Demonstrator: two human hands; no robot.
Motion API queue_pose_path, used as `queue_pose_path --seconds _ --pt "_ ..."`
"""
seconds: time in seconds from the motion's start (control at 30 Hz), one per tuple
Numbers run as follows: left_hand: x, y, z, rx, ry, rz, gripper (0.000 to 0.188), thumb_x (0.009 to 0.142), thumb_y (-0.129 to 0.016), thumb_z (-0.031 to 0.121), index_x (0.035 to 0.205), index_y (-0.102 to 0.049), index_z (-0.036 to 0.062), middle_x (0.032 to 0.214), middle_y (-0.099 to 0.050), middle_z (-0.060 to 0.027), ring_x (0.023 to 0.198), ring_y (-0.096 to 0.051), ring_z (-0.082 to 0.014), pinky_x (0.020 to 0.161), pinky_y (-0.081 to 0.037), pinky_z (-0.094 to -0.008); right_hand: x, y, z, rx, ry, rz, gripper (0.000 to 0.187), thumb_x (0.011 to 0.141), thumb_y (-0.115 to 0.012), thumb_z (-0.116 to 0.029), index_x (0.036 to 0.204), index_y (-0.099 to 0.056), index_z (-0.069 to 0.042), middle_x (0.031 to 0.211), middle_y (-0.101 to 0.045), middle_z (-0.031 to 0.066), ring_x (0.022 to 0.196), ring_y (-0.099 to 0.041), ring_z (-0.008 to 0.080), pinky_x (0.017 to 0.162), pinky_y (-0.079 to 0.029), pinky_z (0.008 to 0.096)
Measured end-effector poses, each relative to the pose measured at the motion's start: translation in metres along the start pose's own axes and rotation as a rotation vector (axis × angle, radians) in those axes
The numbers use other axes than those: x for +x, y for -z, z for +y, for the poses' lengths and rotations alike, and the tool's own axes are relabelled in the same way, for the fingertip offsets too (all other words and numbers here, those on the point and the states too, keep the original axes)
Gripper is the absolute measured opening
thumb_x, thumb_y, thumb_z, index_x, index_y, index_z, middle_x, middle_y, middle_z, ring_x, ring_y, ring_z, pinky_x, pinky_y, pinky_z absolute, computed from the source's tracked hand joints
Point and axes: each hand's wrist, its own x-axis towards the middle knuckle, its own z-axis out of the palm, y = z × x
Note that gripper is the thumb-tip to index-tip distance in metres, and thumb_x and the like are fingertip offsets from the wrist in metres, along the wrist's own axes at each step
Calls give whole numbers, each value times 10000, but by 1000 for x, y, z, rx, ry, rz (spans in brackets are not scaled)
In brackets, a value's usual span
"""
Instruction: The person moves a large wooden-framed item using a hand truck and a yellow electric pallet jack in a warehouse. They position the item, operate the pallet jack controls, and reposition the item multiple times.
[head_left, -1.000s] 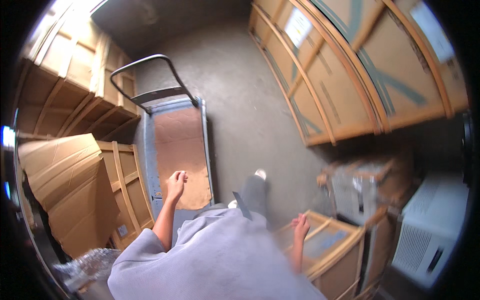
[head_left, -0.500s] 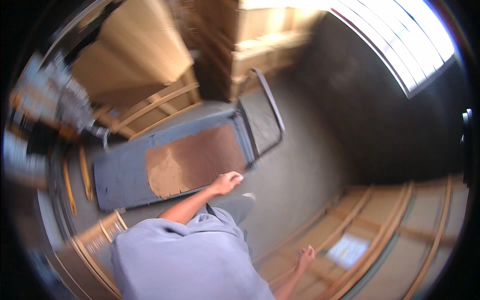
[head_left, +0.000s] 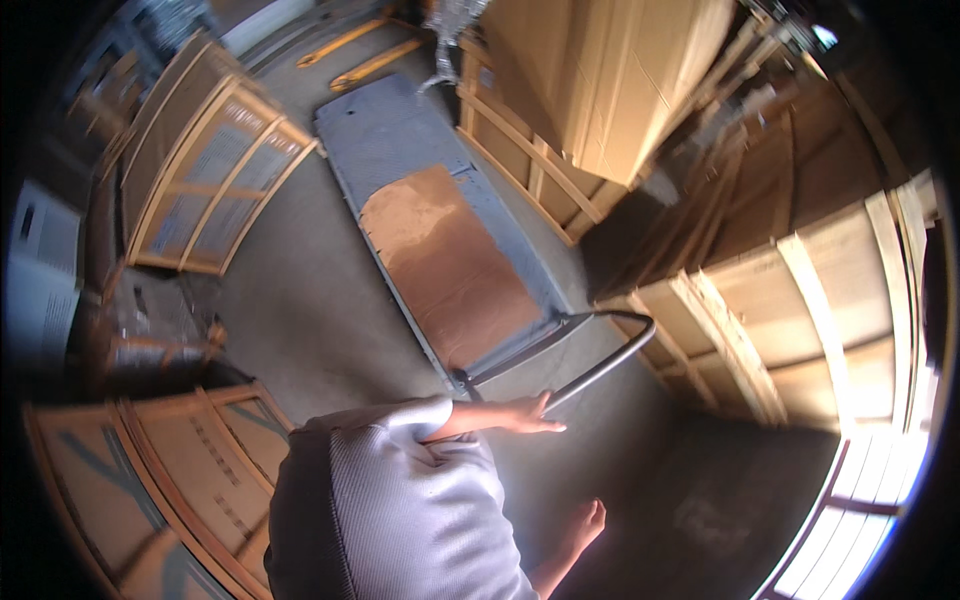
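Note:
A flat platform cart (head_left: 400, 135) with a blue-grey deck stands in front of me. On its deck lies a flat sheet of brown cardboard (head_left: 450, 270). The cart's bent metal push handle (head_left: 610, 358) is at its near end. My left hand (head_left: 528, 413) reaches across to that handle's near side, thumb and fingers apart; whether it touches the bar I cannot tell. Lower and to the right, my right hand (head_left: 590, 522) hangs over the dark floor with its fingers curled in and nothing visible in them.
Wood-framed crates stand at left (head_left: 205, 185), lower left (head_left: 190, 450) and right (head_left: 770, 330). A large cardboard box in a wooden frame (head_left: 600, 90) is close along the cart's right side. Yellow forks (head_left: 375, 65) lie beyond its far end. Bright window at lower right.
My view has turned, so the cart now points away from me with its handle at the near end. My left hand has come nearer the handle and its fingers have spread.

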Motion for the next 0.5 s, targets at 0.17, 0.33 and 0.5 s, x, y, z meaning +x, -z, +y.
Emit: queue_pose_path --seconds 0.17,0.33,0.5 --pt "1 -21 25 128 318 347 547 834 -665 430 1206 -577 39 1030 -674 -239 978 -657 -395 853 -516 -471 214 10 -28 -74 348 -240 336 962 -561 -217 1186 -581 32 737 -583 29 641 -519 104 573 -448 275" --pt "7 -57 47 342 589 758 354 793 -692 365 943 -711 44 975 -697 -198 923 -676 -368 834 -529 -473 360 -25 -111 -349 781 -367 692 833 -698 -168 1450 -390 -104 1189 -558 212 984 -601 323 820 -506 407" --pt "14 -69 63 385 675 1078 361 704 -745 384 863 -734 61 892 -705 -183 885 -684 -354 760 -543 -457 435 -69 -218 -762 903 -463 918 762 -765 -205 1524 -254 -212 1497 -289 235 1354 -343 405 1084 -352 504"
